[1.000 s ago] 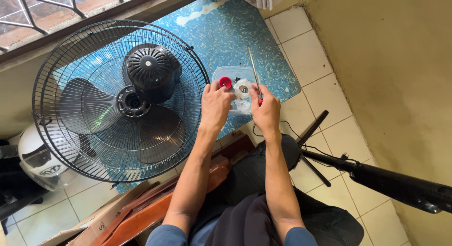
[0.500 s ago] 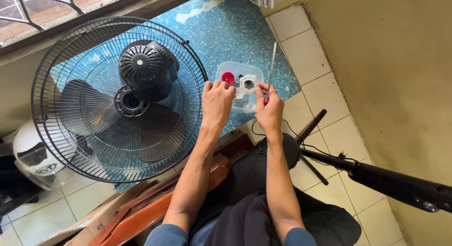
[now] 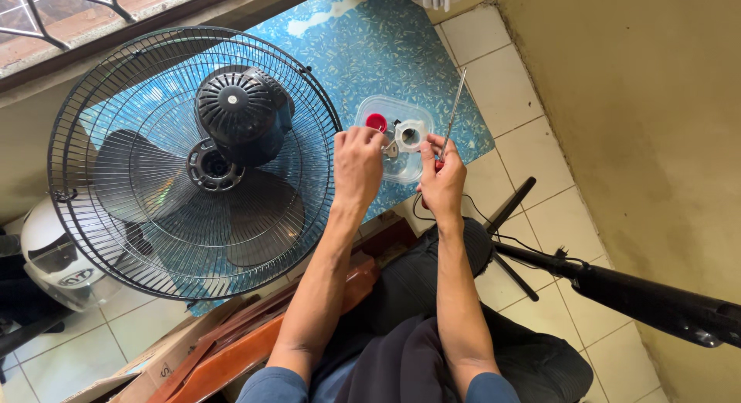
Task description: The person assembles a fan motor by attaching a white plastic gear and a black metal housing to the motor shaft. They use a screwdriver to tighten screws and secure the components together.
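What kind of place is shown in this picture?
Probably a home floor used for repair work: pale floor tiles, a barred window, a black fan lying on a blue mat, and a helmet.

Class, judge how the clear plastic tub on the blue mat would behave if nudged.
The tub looks thin and shallow, so probably light and apt to slide. Its flat base should resist tipping. The small loose parts inside would likely rattle about.
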